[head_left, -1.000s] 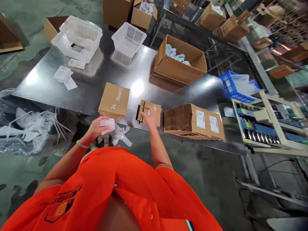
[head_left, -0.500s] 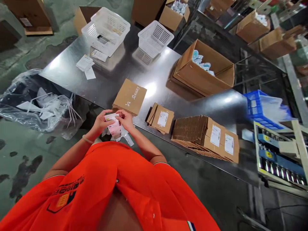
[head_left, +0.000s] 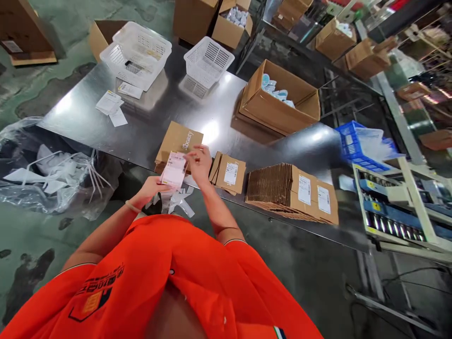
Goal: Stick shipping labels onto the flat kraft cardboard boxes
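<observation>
**Pink label sheets held at the edge of the worktop**

Pink and white label sheets sat in the left hand, which was closed around their bottom end. The sheets stuck up and away from the person's body, over the near edge of the shiny metal worktop. The right hand was at the top right corner of the sheets, touching them with its fingertips. Its fingers were bent a little, but I could not tell if they pinched a label or only rested on it.

Just behind the sheets lay a flat brown box stack with white writing on it. To the right of the right hand was a small pile of folded cartons with a white sticker on top. Further right lay a big pile of folded cartons with two stickers. An open carton with small blue and white things inside stood further back. Two white baskets stood at the far side, near some paper slips. A clear plastic bag lay on the floor at the left.
</observation>
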### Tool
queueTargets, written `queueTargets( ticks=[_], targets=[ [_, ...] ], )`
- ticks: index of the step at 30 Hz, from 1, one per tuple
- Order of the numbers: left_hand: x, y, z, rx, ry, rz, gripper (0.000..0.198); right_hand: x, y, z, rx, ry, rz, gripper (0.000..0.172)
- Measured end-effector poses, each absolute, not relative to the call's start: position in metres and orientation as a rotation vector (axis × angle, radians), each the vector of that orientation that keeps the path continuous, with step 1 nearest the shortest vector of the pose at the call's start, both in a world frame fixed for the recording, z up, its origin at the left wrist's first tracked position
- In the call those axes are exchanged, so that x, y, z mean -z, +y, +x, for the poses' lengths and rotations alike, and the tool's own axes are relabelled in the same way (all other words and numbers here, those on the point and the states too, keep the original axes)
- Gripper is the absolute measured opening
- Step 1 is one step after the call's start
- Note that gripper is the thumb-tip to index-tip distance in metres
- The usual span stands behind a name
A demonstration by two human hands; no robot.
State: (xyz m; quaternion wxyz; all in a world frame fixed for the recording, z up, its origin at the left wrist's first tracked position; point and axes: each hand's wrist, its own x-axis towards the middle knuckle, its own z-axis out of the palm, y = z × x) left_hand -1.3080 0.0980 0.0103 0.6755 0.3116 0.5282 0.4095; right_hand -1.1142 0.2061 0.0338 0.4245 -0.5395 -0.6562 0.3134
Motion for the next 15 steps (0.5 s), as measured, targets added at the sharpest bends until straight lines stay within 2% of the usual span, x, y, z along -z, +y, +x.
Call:
queueTargets(
  ticks=[4,7,9,13,15],
  targets=[
    [0.006,0.096,-1.299,-0.917,1.191,0.610,0.063,-0.035,0.307,-1.112,-0.641,-1.602,-1.530,0.004],
    [0.026,0.097,-1.304,-0.941,1.244,0.618,0.064,-0.029,0.344,-1.119,-0.646,-1.695,-1.721,0.009],
    [0.040,0.092,-1.313,-0.888,1.338,0.706,0.058,-0.025,0.346,-1.123,-0.612,-1.778,-1.844,0.023],
    [0.054,0.070,-1.335,-0.861,1.488,0.962,0.044,-0.022,0.316,-1.140,-0.349,-1.964,-1.866,0.073],
    [0.050,0.070,-1.343,-0.947,1.525,1.072,0.042,-0.021,0.297,-1.156,-0.319,-2.158,-1.765,0.085]
  ],
)
